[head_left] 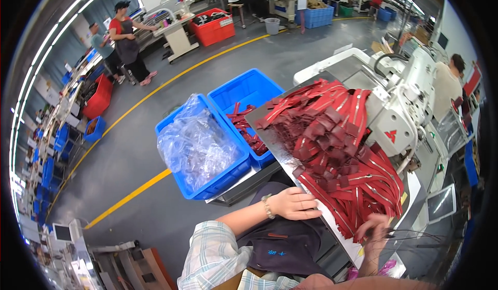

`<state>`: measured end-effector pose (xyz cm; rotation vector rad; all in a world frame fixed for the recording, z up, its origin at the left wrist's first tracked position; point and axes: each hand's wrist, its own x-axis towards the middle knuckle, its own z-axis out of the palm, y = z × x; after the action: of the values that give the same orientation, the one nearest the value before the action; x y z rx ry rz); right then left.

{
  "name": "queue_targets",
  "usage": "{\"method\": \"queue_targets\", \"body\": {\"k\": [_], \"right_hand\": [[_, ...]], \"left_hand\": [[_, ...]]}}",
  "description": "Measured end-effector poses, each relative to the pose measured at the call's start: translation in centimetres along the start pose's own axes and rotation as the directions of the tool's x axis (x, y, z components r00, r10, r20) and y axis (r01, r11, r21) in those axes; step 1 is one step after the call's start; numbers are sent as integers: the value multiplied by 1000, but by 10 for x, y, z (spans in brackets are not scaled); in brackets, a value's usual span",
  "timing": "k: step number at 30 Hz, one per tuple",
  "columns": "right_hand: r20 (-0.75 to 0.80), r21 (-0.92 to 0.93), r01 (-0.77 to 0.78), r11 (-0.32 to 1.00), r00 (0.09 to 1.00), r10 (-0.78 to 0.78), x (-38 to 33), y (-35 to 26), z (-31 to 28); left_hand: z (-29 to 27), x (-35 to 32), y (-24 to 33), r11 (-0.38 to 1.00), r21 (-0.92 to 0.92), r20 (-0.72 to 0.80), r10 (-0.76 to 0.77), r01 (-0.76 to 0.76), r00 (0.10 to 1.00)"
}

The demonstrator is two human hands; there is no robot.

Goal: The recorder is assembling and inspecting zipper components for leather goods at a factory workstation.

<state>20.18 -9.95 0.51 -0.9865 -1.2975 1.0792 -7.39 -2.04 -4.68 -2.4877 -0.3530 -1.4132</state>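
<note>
A large heap of dark red zippers with metal teeth covers the metal work plate in front of me; many carry square fabric tabs at their ends. My left hand lies flat at the plate's near edge, fingers stretched out and holding nothing. At the near right end of the heap is my right hand, its fingers bent in beside the zipper ends. Something small and dark shows at those fingertips, too unclear to name. Behind the heap stands a white sewing machine.
Left of the plate, a blue bin holds clear plastic bags. Next to it, another blue bin holds more red zippers. A small screen stands at the right. Other people work at far tables; one person sits beyond the machine.
</note>
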Motion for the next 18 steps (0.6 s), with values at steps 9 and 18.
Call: {"method": "queue_targets", "body": {"k": [9,18], "right_hand": [[592,-73,-820,568,423,686,-20,58,102],[466,-194,-815,547,414,782,12,139,165]], "left_hand": [[-99,-166,-45,916,163,730,-362,366,580],[-17,-244,-160,631,442,579,-744,637,335]]}}
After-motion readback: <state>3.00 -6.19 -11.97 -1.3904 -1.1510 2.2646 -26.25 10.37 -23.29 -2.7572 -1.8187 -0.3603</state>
